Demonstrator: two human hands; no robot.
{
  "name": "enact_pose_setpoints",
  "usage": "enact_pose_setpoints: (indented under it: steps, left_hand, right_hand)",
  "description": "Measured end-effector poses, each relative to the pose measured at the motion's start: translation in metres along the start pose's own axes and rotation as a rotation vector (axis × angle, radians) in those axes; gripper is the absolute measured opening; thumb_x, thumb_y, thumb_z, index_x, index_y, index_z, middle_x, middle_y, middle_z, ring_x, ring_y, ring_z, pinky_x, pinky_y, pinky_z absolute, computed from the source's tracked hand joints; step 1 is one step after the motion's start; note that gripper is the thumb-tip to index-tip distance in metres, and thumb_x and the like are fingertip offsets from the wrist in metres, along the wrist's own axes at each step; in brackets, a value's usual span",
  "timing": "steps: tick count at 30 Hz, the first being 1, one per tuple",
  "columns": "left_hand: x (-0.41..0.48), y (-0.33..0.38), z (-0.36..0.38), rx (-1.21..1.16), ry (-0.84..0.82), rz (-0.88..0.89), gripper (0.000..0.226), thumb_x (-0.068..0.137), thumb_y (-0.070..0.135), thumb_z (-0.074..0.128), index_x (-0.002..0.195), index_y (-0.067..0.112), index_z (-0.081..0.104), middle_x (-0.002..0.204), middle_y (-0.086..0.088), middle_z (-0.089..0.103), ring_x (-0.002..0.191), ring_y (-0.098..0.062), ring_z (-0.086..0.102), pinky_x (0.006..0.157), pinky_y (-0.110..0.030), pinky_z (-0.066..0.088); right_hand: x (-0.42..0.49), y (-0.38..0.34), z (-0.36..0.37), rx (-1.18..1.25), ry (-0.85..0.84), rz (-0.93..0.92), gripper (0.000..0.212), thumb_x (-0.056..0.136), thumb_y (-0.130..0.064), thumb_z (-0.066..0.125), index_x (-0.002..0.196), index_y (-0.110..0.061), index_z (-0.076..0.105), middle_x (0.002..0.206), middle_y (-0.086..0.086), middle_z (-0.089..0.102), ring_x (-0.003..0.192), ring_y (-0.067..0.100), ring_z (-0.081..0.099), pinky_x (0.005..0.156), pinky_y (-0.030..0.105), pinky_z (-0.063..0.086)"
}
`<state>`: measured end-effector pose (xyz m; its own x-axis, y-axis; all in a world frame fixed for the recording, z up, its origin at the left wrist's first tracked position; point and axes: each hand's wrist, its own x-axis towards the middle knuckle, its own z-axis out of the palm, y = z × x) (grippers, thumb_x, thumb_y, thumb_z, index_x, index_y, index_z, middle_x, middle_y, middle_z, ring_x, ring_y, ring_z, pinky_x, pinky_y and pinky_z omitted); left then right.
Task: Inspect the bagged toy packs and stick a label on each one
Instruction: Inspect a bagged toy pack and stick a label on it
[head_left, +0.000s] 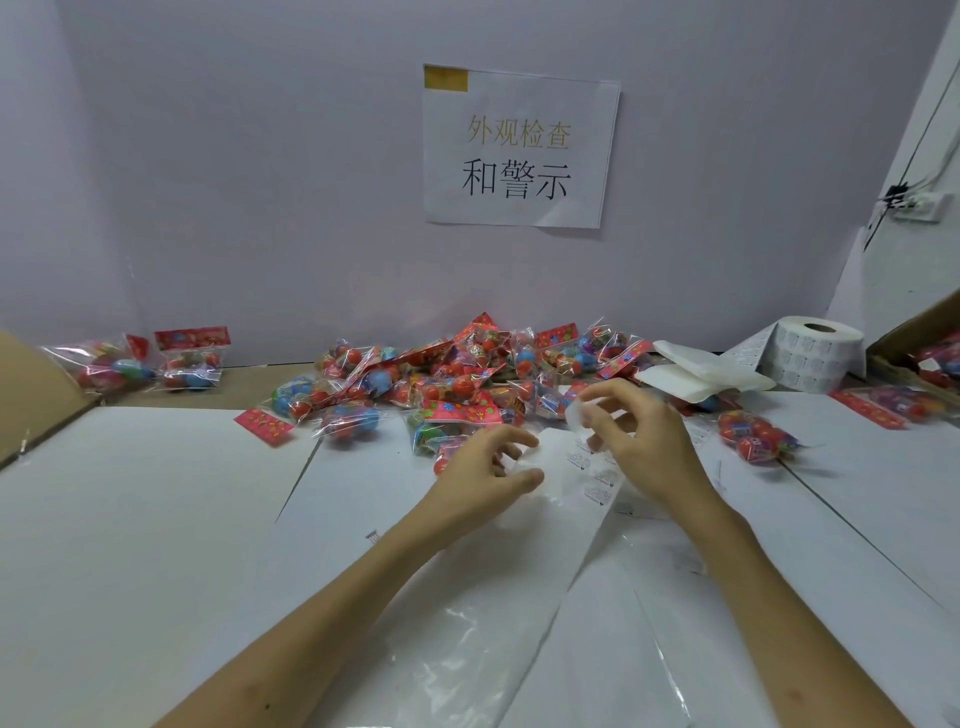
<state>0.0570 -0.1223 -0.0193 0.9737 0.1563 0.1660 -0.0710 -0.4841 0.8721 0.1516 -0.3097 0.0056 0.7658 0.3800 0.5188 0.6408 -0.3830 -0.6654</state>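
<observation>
The right hand (641, 441) pinched a clear label (576, 415) in its fingers, just above the strip (584, 486). The left hand (478, 473) gripped the strip's edge in curled fingers, near the packs (441, 379).

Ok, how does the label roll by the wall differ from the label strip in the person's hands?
The label roll is wound tight; the label strip is unwound and trails toward the person. The label roll sits untouched at the far right; the label strip is held by the left hand and right hand. Both are white with small printed labels.
</observation>
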Motion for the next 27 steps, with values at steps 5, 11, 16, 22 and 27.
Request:
enact_pose_setpoints:
  steps: [5,11,16,22,27]
  left_hand:
    - [-0.002,0.003,-0.002,0.098,-0.117,0.098,0.017,0.095,0.028,0.067,0.111,0.026,0.074,0.106,0.005,0.067,0.068,0.000,0.059,0.059,-0.011,0.043]
    - [-0.006,0.003,-0.001,-0.032,-0.344,0.176,0.017,0.099,0.031,0.064,0.105,0.027,0.079,0.061,-0.003,0.054,0.055,-0.010,0.041,0.051,-0.018,0.034]
    - [-0.002,0.006,-0.009,-0.273,-0.292,0.120,0.027,0.098,0.015,0.063,0.110,0.034,0.077,0.062,0.000,0.055,0.055,-0.011,0.046,0.051,-0.021,0.041]
    - [0.001,0.007,-0.013,-0.345,-0.140,0.064,0.035,0.098,0.002,0.060,0.127,0.020,0.066,0.065,-0.004,0.063,0.054,-0.014,0.049,0.050,-0.021,0.043]
    - [0.000,0.011,-0.013,-0.382,-0.181,0.049,0.037,0.100,0.007,0.059,0.135,0.019,0.063,0.069,-0.003,0.066,0.054,-0.012,0.053,0.060,-0.028,0.048]
  right_hand:
    - [-0.002,-0.003,0.001,-0.001,-0.024,0.044,0.039,0.095,-0.062,0.051,0.085,-0.028,0.068,0.076,-0.010,0.070,0.055,0.012,0.069,0.065,0.043,0.060]
    - [-0.004,-0.004,0.004,-0.012,-0.084,0.010,0.063,0.085,-0.085,0.040,0.073,-0.029,0.069,0.071,-0.013,0.071,0.051,0.011,0.068,0.062,0.037,0.058]
    - [-0.003,-0.004,0.006,0.008,-0.140,-0.048,0.067,0.079,-0.088,0.046,0.079,-0.027,0.072,0.071,-0.011,0.071,0.053,0.010,0.067,0.059,0.036,0.058]
    - [-0.005,-0.004,0.006,0.038,-0.163,-0.036,0.050,0.078,-0.079,0.054,0.077,-0.032,0.071,0.071,-0.013,0.071,0.057,0.010,0.068,0.057,0.028,0.057]
    - [-0.005,-0.002,0.006,0.029,-0.161,-0.042,0.050,0.076,-0.077,0.056,0.080,-0.030,0.072,0.072,-0.012,0.071,0.058,0.011,0.068,0.060,0.035,0.060]
